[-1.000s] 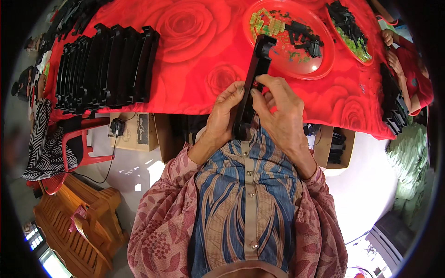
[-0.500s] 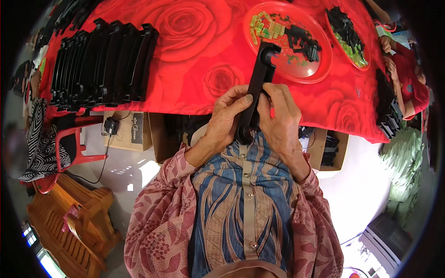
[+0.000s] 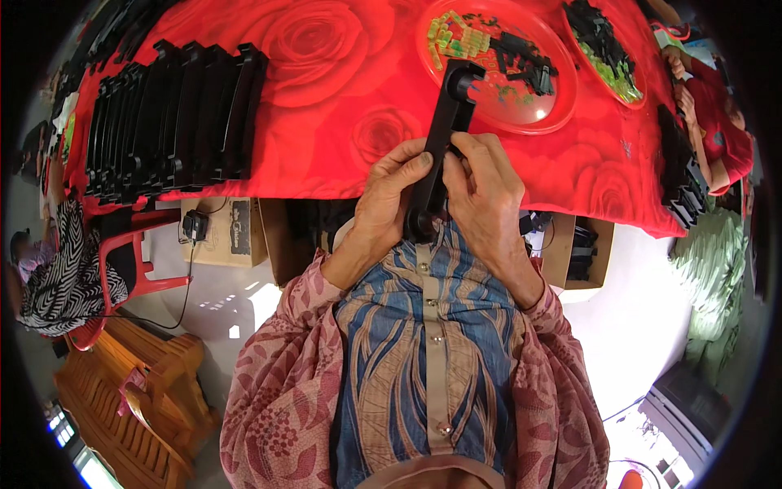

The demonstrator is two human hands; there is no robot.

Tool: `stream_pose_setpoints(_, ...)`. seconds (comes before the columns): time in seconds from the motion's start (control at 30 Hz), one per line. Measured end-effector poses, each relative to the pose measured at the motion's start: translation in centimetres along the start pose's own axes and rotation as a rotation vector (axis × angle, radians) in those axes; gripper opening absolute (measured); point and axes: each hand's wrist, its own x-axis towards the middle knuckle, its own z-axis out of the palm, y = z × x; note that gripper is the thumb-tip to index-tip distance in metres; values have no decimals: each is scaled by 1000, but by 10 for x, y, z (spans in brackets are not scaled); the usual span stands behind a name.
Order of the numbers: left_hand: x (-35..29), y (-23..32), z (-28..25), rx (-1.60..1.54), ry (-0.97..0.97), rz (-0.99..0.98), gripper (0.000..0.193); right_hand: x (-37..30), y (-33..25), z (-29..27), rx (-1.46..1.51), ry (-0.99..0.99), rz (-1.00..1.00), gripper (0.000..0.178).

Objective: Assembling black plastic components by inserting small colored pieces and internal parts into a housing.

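A long black plastic bracket (image 3: 441, 122) with a hooked far end is held upright-slanted in front of my chest, over the table's near edge. My left hand (image 3: 389, 192) grips its left side, the thumb lying on its face. At its right side my right hand (image 3: 486, 183) is closed, with fingertips pressed against the bracket's inner edge; whether a small part is pinched there is hidden. Just beyond, a round red tray (image 3: 562, 114) bears small yellow-green pieces (image 3: 468, 38) and small black parts (image 3: 528, 63).
A row of similar black brackets (image 3: 175, 114) stands at the table's left. A second red tray (image 3: 604, 50) lies at far right, near a person in red (image 3: 721, 122). Below are cardboard boxes (image 3: 230, 232), a red plastic chair (image 3: 138, 257) and a wooden bench (image 3: 134, 383).
The bracket and both hands have shifted slightly left and farther up in view, as has the table scene. Both hands keep nearly the same hold.
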Motion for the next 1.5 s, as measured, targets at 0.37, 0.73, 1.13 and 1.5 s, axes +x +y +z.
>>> stream_pose_setpoints(0.37, -3, 0, 2, 2, -3, -29, 22, -5, 8, -2, 145, -5, 114, 19)
stream_pose_setpoints(0.73, -2, 2, -1, 112, 48, -8, 23, 10, 7, -23, 189, -83, 155, 15)
stream_pose_setpoints(1.13, -15, 19, 11, 329, -147, -173, 56, 4, 17, -28, 269, -179, 355, 16)
stream_pose_setpoints(1.5, -20, 21, -9, 94, -120, -375, 44, 15, 18, -45, 400, -336, 534, 13)
